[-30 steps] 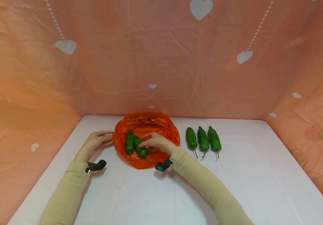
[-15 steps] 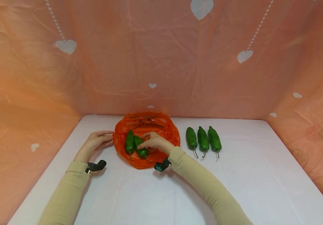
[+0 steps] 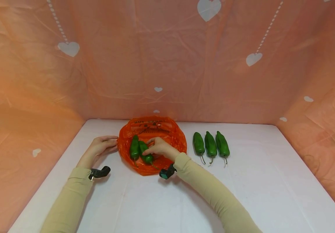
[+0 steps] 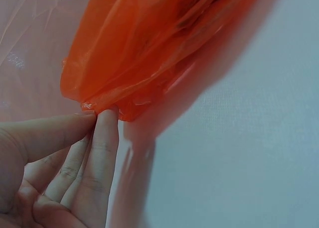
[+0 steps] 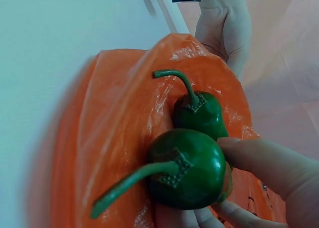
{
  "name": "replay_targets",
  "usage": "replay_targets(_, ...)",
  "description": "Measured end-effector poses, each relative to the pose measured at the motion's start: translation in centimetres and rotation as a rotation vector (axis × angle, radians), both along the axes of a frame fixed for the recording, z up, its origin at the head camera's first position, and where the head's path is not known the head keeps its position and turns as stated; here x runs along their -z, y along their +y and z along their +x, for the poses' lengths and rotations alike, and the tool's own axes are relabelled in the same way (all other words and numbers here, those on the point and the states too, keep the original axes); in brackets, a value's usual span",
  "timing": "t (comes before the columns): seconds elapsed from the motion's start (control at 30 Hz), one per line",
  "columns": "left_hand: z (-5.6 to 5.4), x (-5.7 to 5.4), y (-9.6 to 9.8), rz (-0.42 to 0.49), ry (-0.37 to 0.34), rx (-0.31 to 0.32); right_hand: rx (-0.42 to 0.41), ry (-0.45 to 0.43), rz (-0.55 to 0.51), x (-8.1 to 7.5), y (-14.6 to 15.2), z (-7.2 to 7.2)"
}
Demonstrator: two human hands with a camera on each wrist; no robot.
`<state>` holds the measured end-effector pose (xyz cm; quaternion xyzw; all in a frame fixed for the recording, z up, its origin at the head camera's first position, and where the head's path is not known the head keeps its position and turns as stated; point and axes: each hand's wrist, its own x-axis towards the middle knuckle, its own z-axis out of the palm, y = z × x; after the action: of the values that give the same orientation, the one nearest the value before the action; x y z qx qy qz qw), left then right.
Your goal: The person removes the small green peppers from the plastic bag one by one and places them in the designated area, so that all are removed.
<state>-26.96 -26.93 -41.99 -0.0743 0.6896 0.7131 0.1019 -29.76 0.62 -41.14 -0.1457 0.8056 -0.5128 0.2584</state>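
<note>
An orange plastic bag (image 3: 171, 137) lies spread with its mouth wide on the white table. My left hand (image 3: 98, 146) pinches the bag's left edge between thumb and fingertips; the left wrist view shows the gathered plastic (image 4: 129, 49) at the tips. Inside the bag, my right hand (image 3: 164, 148) holds a green pepper (image 3: 147, 159), thumb on its near side and fingers underneath in the right wrist view. Just left of it, a second green pepper (image 3: 134, 148) lies in the bag, stem toward me. Part of the held pepper is hidden behind the hand.
Three more green peppers (image 3: 210, 145) lie in a row right of the bag, stems toward me. The white table (image 3: 144, 207) ends at an orange cloth backdrop (image 3: 179, 81) with white hearts behind and at both sides.
My right hand and forearm have shifted very slightly left, with the thumb a little further over the pepper. The left hand, bag and other peppers look unmoved.
</note>
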Motion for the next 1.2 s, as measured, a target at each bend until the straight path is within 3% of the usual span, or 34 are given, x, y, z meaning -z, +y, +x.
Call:
replay_targets(0.37, 0.2, 0.0, 0.0, 0.001, 0.003, -0.006, 0.011, 0.067, 0.050, -0.1, -0.2, 0.1)
replay_targets(0.8, 0.0, -0.1, 0.0, -0.008, -0.018, -0.015, 0.002, 0.044, 0.031, -0.4, 0.2, 0.0)
replay_targets(1.2, 0.2, 0.0, -0.2, -0.008, -0.013, -0.003, 0.017, -0.038, -0.034, -0.5, 1.1, -0.1)
